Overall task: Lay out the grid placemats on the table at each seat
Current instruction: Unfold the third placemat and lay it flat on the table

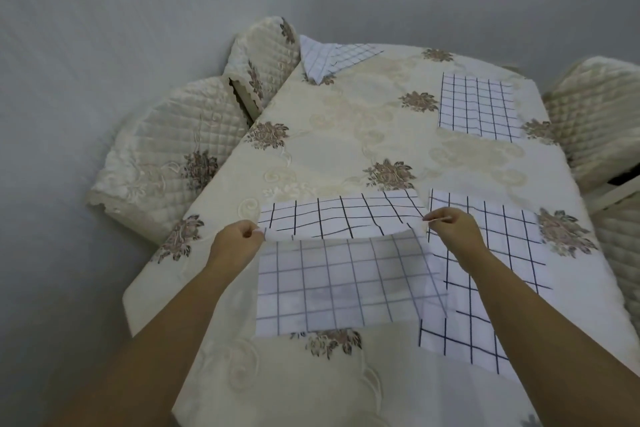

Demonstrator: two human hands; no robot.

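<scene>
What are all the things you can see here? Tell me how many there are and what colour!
Held placemat: one, white with dark grid, near middle, partly lifted.
Other placemats: three, white with dark grid; near right, far right, far left corner.
Tablecloth: one, cream with brown flowers, under the placemats.
Chair covers: at least three, quilted cream; two on the left, the rest on the right.
Left hand: one, pinching the held placemat's left edge.
Right hand: one, pinching its right edge.

White placemats (476, 106) ruled with a dark grid are seen on a cream tablecloth (346, 135) embroidered with brown flowers; quilted cream chair covers (166, 135) are patterned alike.
</scene>
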